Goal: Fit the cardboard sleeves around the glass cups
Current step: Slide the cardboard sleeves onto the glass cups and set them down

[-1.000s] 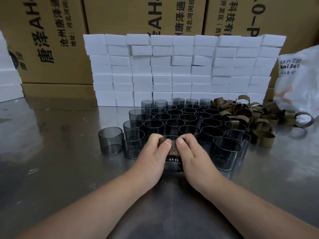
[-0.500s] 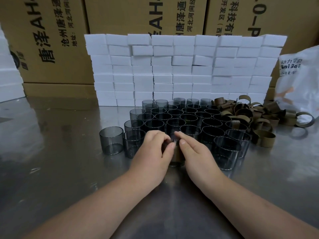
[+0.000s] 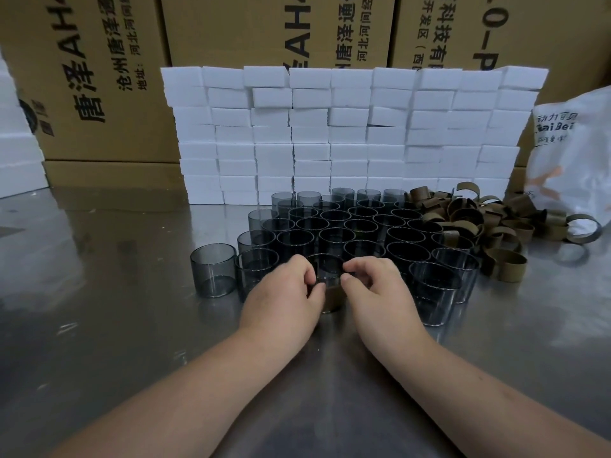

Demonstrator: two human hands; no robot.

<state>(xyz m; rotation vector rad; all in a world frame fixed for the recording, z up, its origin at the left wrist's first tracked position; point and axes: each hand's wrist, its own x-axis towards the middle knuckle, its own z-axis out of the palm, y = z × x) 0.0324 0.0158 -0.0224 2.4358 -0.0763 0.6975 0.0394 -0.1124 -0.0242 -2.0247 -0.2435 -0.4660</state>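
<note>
1. The left grip and right grip close from either side on one glass cup, fingers curled round it and thumbs on its near wall.
2. The cup stands upright on the bench, between the two grips.
3. A cardboard sleeve wraps its lower part, just under the thumbs.
4. Bare cups stand packed just beyond the grips.
5. Loose sleeves lie heaped beyond the right grip, in front of stacked white blocks.
</note>
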